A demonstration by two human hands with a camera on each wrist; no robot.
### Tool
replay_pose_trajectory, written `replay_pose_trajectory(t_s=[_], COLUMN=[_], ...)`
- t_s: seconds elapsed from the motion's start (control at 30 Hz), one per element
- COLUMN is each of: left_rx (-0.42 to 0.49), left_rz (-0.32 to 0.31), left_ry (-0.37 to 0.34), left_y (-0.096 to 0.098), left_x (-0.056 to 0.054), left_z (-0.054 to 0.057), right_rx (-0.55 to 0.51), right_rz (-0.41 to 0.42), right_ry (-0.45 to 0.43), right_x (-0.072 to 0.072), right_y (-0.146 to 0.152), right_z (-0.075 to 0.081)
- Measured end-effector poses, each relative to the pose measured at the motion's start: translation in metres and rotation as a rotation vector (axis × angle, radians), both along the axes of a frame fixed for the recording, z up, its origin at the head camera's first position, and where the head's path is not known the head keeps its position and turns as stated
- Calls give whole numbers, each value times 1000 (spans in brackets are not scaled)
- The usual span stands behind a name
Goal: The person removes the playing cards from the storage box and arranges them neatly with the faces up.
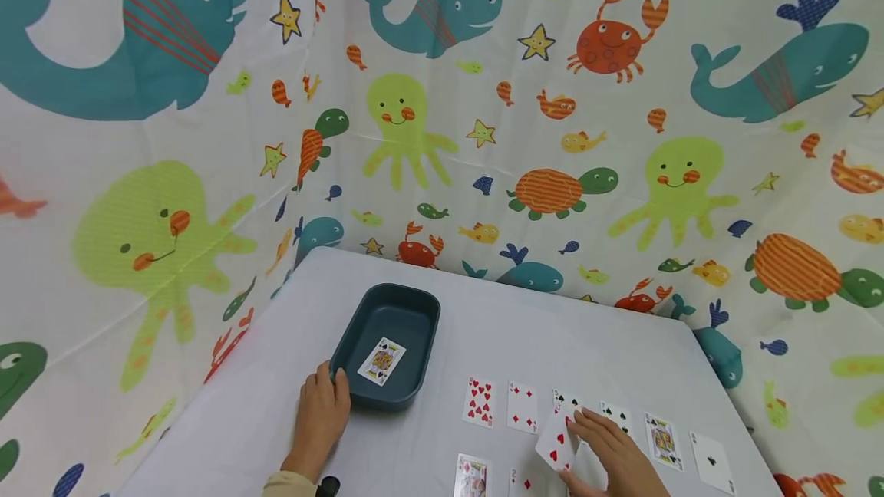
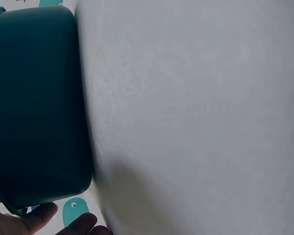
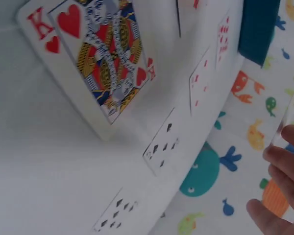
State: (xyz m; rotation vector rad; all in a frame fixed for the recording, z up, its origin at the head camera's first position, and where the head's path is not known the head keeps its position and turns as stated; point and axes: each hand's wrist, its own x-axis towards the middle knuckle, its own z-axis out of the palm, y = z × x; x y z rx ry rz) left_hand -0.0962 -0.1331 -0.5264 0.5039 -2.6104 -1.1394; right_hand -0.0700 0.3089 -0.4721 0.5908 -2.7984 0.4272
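Note:
My left hand (image 1: 321,413) holds the rim of a dark teal tray (image 1: 421,387) at its near left corner. In the left wrist view, fingertips (image 2: 44,215) lie right at the rim of the tray (image 2: 39,107). A king playing card (image 1: 382,360) lies face up inside it. To the right, my right hand (image 1: 615,455) pinches a tilted hearts playing card (image 1: 556,442), which overlaps a spades card (image 1: 566,399) in the upper row. The right wrist view shows the held card (image 3: 290,100) nearly edge-on by the fingers (image 3: 286,159).
Face-up cards stand in rows on the white table (image 1: 428,451): hearts (image 1: 479,402), four of diamonds (image 1: 522,406), spades (image 1: 615,414), a king (image 1: 663,441) and an ace (image 1: 711,461). Nearer lie a king of hearts (image 3: 108,58) and a diamonds card (image 1: 525,483). A patterned curtain (image 1: 470,136) hangs behind.

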Motion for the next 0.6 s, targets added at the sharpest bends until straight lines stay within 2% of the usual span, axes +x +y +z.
replay_pose_trajectory(t_s=[0.1,0.17,0.3,0.37,0.43,0.6], left_rx=[5,8,13,11,13,9], left_rz=[-1,1,-1,-3,-4,-1], left_ry=[-9,-13,-14,-7,4,39], left_y=[0,0,0,-1,-1,-3], left_x=[0,1,1,1,1,-1], left_z=[-1,-1,0,1,2,4], right_rx=[33,89,125,130,161,249], right_rz=[9,69,320,406,412,307], right_ry=[-6,13,145,239,259,192], right_x=[3,3,-6,-8,-7,3], right_y=[13,26,58,72,81,98], right_z=[-2,-5,-14,-20,-23,-27])
